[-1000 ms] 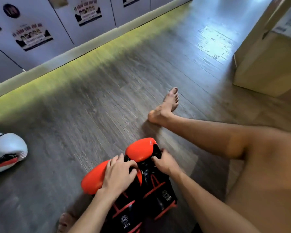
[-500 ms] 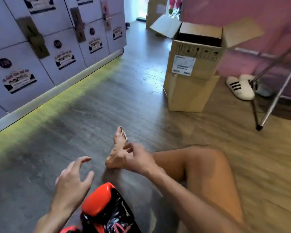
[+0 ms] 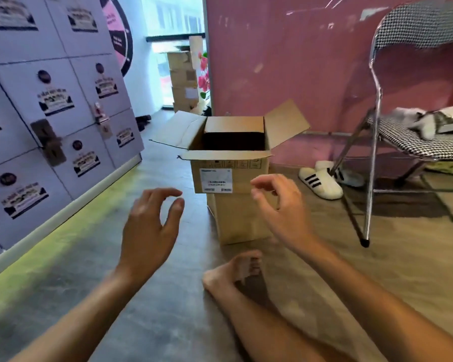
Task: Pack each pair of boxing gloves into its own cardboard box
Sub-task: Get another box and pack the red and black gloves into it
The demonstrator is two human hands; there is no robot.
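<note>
The box (image 3: 229, 176) stands on the floor (image 3: 152, 296) ahead of you, upright, all four flaps folded out and its mouth open. Its inside reads dark from this angle; whether anything lies in it cannot be told. It appears to rest on or against a second, plain carton (image 3: 242, 218) below it. No gloves show anywhere in view, so their place cannot be given.

Your left hand (image 3: 148, 226) is raised, short of the box and to its left, fingers spread and curled; its grip is wide and holds nothing. Your right hand (image 3: 280, 205) is raised in front of the box's lower right corner, fingers loosely hooked, grip likewise empty. Neither hand visibly touches cardboard.

Judgement: packing of this box is not shown as done. The flaps are unclosed, and you are placed to take hold of the box, probably to draw it nearer. Loading the gloves and closing the flaps remain, as far as can be seen.

Surroundings: your bare foot (image 3: 230, 273) rests on the floor just short of the carton. Lockers (image 3: 63, 100) line the left wall. A folding chair (image 3: 403, 126) and slippers (image 3: 321, 182) stand right of the box. More cartons (image 3: 185, 79) are stacked by the far doorway.
</note>
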